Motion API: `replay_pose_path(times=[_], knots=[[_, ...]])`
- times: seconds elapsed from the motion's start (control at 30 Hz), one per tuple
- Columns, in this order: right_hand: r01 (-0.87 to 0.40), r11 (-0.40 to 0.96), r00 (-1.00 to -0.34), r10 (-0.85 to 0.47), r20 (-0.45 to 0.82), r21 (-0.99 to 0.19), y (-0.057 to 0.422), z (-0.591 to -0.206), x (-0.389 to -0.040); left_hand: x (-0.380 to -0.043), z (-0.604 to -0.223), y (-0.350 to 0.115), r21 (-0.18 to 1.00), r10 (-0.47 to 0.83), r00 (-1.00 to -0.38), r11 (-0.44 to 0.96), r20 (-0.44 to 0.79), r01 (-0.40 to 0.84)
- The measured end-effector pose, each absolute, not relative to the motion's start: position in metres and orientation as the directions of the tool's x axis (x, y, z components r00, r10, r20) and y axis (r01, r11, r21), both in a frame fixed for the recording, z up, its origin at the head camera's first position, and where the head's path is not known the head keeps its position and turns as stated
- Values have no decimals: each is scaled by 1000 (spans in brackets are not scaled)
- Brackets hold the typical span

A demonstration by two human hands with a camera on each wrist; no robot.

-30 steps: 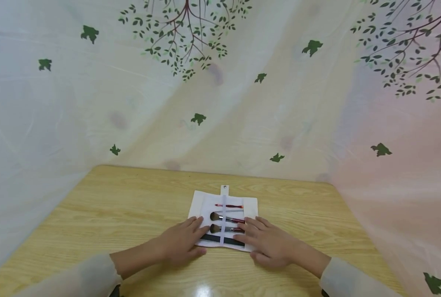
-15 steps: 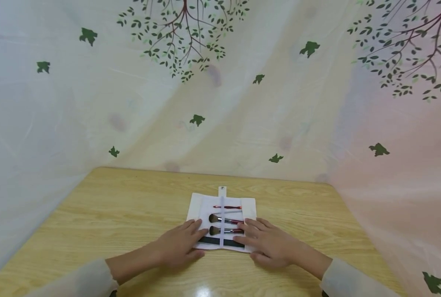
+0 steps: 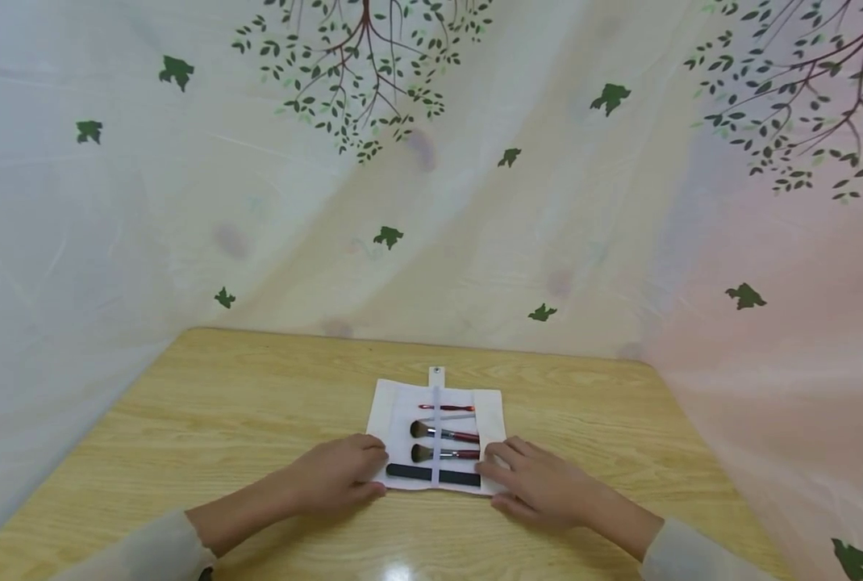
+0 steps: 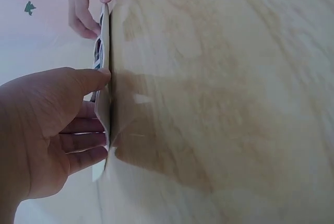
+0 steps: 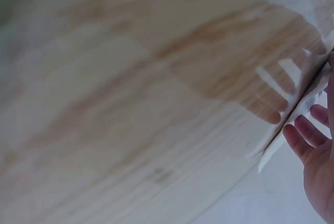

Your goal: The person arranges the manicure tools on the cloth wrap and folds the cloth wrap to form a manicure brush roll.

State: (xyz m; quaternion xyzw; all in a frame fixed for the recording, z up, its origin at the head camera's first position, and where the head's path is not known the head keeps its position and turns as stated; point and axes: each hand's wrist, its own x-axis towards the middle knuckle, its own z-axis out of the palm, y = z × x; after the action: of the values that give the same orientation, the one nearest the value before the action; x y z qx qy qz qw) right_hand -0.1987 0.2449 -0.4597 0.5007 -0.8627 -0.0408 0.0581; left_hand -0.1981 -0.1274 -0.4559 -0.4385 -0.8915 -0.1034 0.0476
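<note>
A white brush case [image 3: 406, 403] lies unfolded on the wooden table. Two brushes with dark bristles, an upper brush [image 3: 464, 436] and a lower brush [image 3: 423, 453], sit under its cross strap. Beyond them is a thin red-handled tool [image 3: 456, 408]; a black stick [image 3: 411, 472] lies nearest the person. My left hand [image 3: 337, 476] touches the case's left edge, its fingers fairly straight in the left wrist view. At the right edge my right hand [image 3: 540, 484] rests slightly bent fingertips. The right wrist view cuts off part of the right hand [image 5: 318, 172].
The wooden table [image 3: 257, 387] runs back to a pale cloth backdrop [image 3: 293, 242] printed with branches and green leaf shapes. A snap tab [image 3: 437, 375] sticks out from the far side of the case.
Both hands have slid outward from the inside of the case to its side edges. Their fingers are more bent, and more of the black stick shows. The case stays in place.
</note>
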Motion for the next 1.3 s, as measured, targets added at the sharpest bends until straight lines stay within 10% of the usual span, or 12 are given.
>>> replay_pose_path(times=[0.53, 0.97, 1.3], knots=[[-880, 459, -438, -883, 169, 120, 245, -452, -202, -207, -449, -130, 152, 846, -495, 472, 198, 868], [-593, 536, -725, -679, 111, -601, 253, -445, -222, -237, -449, -138, 588, 686, -716, 528, 129, 612], [-491, 533, -785, -614, 84, -689, 254, -447, -243, -258, -448, -131, 674, 548, -831, 578, 97, 460]])
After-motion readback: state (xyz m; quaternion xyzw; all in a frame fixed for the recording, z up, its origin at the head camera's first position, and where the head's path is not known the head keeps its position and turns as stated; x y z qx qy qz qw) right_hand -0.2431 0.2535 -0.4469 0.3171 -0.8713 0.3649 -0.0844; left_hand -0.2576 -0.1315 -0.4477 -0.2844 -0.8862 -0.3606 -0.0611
